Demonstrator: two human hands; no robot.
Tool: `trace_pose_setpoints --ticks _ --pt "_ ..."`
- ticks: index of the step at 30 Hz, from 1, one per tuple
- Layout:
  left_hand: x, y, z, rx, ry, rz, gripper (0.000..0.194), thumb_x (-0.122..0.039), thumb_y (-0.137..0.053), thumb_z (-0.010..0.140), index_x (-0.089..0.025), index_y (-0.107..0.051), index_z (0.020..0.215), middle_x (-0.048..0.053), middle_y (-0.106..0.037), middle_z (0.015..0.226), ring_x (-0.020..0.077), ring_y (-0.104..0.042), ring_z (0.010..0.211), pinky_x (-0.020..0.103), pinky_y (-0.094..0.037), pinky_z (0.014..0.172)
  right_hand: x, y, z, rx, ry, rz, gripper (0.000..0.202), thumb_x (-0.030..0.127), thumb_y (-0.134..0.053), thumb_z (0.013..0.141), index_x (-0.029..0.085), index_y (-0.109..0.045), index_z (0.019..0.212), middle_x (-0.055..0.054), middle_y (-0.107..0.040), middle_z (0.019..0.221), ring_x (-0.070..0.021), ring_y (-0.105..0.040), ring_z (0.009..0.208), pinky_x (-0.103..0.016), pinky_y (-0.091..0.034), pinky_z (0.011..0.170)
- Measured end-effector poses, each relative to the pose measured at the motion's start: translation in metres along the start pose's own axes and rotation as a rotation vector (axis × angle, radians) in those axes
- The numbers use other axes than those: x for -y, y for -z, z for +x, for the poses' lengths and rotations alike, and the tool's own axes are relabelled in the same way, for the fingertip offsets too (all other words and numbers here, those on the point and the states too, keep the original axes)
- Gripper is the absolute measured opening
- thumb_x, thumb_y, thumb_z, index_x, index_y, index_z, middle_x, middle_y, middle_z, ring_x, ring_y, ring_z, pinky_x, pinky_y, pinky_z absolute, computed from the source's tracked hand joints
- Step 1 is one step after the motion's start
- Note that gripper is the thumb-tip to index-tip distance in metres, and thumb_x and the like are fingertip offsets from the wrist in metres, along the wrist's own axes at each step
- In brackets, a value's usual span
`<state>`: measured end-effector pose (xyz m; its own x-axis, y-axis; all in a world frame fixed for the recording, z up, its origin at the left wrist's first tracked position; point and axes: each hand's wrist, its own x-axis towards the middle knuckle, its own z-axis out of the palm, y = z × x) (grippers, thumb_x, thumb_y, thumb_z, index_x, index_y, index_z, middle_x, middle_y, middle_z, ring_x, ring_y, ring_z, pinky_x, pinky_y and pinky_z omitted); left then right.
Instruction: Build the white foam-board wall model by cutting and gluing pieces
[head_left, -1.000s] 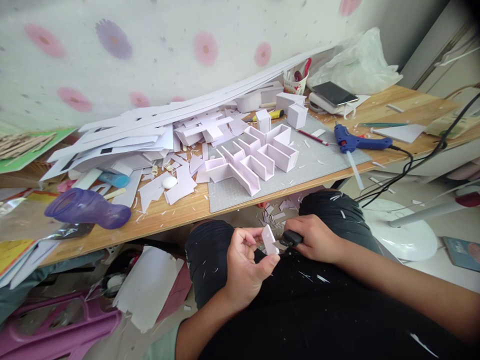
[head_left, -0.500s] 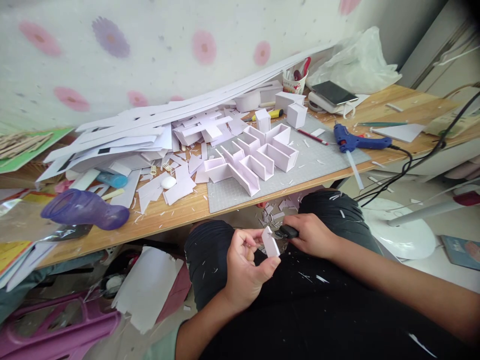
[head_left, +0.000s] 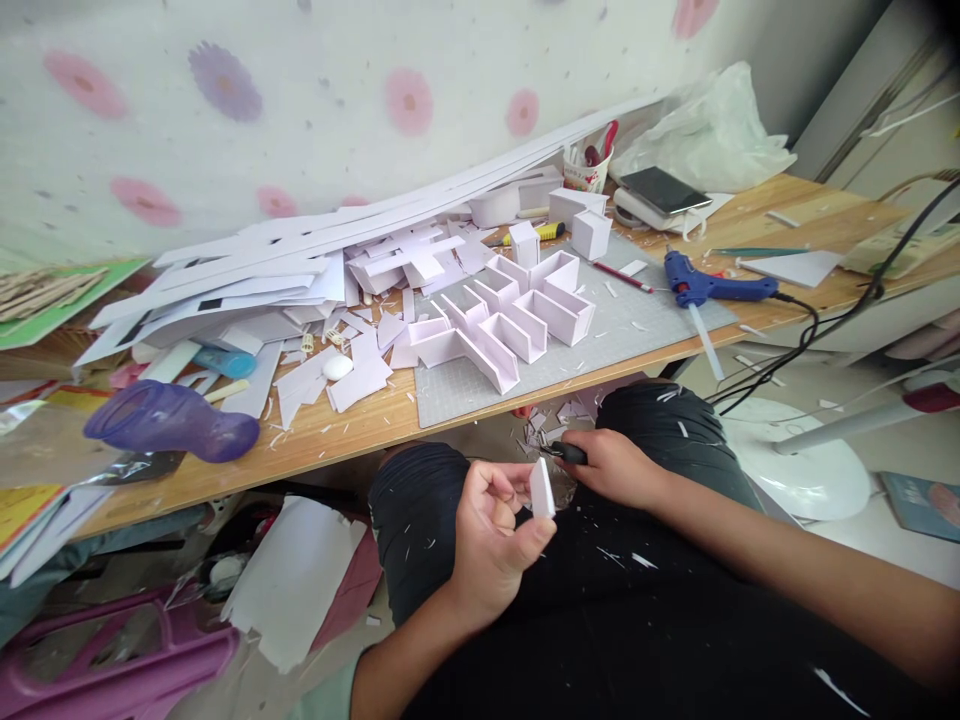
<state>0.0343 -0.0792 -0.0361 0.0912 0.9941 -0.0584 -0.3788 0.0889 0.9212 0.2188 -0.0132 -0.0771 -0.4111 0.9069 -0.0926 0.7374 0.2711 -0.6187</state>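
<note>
My left hand (head_left: 495,540) pinches a small white foam-board piece (head_left: 541,490) between thumb and fingers, held upright above my lap. Just to its right, my right hand (head_left: 619,465) is closed round a black-handled knife (head_left: 570,454). The knife's tip points left behind the white piece, and its blade is hard to make out. Beyond both hands, an assembled white foam-board structure (head_left: 502,345) with several open-topped channels lies on a grey cutting mat (head_left: 645,340).
A blue glue gun (head_left: 705,280) with its cable lies at the mat's right. White sheets (head_left: 247,260) and scraps pile up at the back left. A purple container (head_left: 172,420) lies near the table's front edge. A yellow cutter (head_left: 551,231) and red pencil (head_left: 622,276) are by the structure.
The white piece has turned in my left hand, now showing more edge-on. My right hand has moved slightly left and the knife's angle has changed a little.
</note>
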Motion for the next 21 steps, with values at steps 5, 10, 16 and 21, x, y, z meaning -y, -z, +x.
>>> trace_pose_setpoints --ticks 5,10,16,21 --pt "0.001 0.002 0.010 -0.080 0.316 -0.358 0.030 -0.045 -0.060 0.082 -0.020 -0.050 0.094 0.008 -0.073 0.083 0.0165 -0.067 0.069 0.032 -0.052 0.069 0.010 0.009 0.000 0.079 0.013 0.530 0.022 0.038 -0.055 0.083 0.017 -0.058 0.075 0.002 -0.053 0.063 -0.0123 -0.047 0.057 -0.024 -0.037 0.054" --pt "-0.005 0.003 0.019 -0.073 0.494 -0.324 0.044 -0.051 -0.055 0.083 -0.008 -0.063 0.087 0.013 -0.072 0.074 0.0162 -0.066 0.059 0.028 -0.053 0.061 0.034 0.023 -0.003 0.175 0.013 0.949 0.032 0.045 -0.064 0.077 0.016 -0.061 0.087 0.002 -0.055 0.066 -0.0095 -0.044 0.052 -0.023 -0.036 0.049" --pt "-0.017 0.010 0.023 -0.112 0.257 0.061 0.038 -0.053 -0.059 0.080 -0.014 -0.061 0.083 0.007 -0.070 0.073 0.0197 -0.067 0.064 0.030 -0.052 0.060 0.040 0.014 0.000 0.081 -0.090 1.074 0.035 0.048 -0.073 0.067 0.016 -0.058 0.071 0.006 -0.048 0.055 -0.0080 -0.040 0.047 -0.023 -0.032 0.047" --pt "-0.035 0.013 0.033 -0.104 -0.018 0.544 0.022 -0.037 -0.069 0.076 -0.017 -0.062 0.072 -0.001 -0.060 0.062 0.0124 -0.056 0.060 0.023 -0.043 0.059 0.037 0.010 0.003 0.061 -0.112 1.123 0.033 0.045 -0.073 0.068 0.017 -0.057 0.072 0.006 -0.045 0.051 -0.0085 -0.038 0.046 -0.023 -0.028 0.046"
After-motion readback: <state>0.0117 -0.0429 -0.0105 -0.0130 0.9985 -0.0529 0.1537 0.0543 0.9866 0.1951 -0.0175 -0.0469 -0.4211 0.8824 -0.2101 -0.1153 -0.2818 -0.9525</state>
